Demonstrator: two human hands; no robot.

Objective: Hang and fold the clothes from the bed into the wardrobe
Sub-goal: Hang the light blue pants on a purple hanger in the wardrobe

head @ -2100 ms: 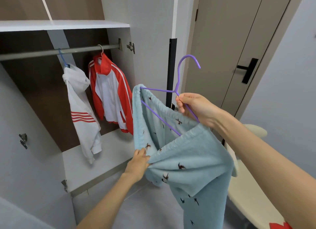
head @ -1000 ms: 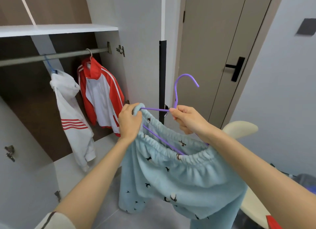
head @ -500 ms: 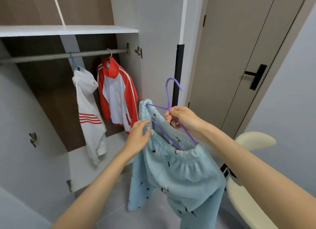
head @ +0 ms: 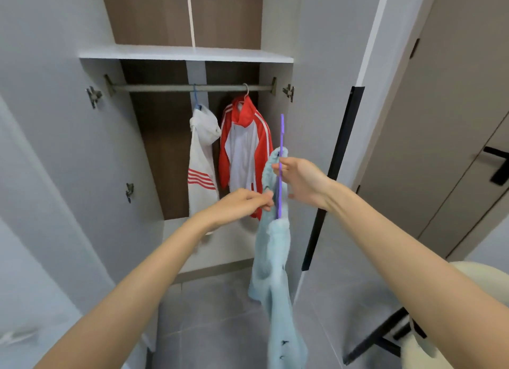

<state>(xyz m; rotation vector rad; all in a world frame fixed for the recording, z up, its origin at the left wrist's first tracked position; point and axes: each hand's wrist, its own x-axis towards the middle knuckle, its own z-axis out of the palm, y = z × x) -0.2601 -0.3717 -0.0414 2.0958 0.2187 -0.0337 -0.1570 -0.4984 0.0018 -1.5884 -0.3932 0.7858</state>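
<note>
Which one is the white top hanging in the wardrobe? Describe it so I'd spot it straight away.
Look into the open wardrobe, under its white shelf, where a grey rail runs across. Two garments hang there; the white top is the left one, on a blue hanger. It has red stripes low down, whereas its neighbour is a mostly red jacket.

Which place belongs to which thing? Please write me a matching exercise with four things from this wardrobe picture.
1 purple hanger
2 light blue trousers
3 white hoodie
4 red and white jacket

a on the rail, on a blue hanger
b in the right hand
c nearest the rail's right end
d pinched by the left hand

Pairs: 1-b, 2-d, 3-a, 4-c.
</note>
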